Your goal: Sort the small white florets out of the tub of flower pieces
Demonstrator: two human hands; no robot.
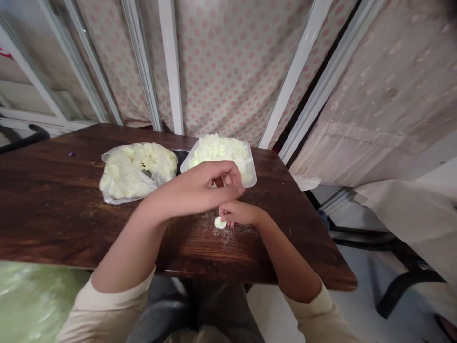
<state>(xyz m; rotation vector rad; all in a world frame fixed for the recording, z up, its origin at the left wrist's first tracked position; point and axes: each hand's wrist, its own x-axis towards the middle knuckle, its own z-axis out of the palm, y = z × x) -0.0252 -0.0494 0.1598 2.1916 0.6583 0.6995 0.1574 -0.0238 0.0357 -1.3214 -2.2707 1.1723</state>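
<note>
My right hand (238, 212) is low over the dark wooden table, its fingers closed on a small white, scalloped, flower-like piece (220, 222). Pale dust or tiny crumbs (228, 234) lie scattered on the wood under it. Above and in front of it, my left hand (221, 181) is curled, thumb and fingertips drawn together near the front edge of a clear plastic box (252, 177). Whatever those fingertips may hold is too small to make out. Heaped in the box are many pale yellow-green pieces (221, 148), partly covered by my left hand.
Left of the box sits a clear plastic bag (124, 178) full of similar pale pieces. A dark tray (182, 155) shows between bag and box. A tiny purple bit (72, 154) lies on the table (46, 200). Dotted curtains and white frames stand behind; a greenish bag (35, 300) is at lower left.
</note>
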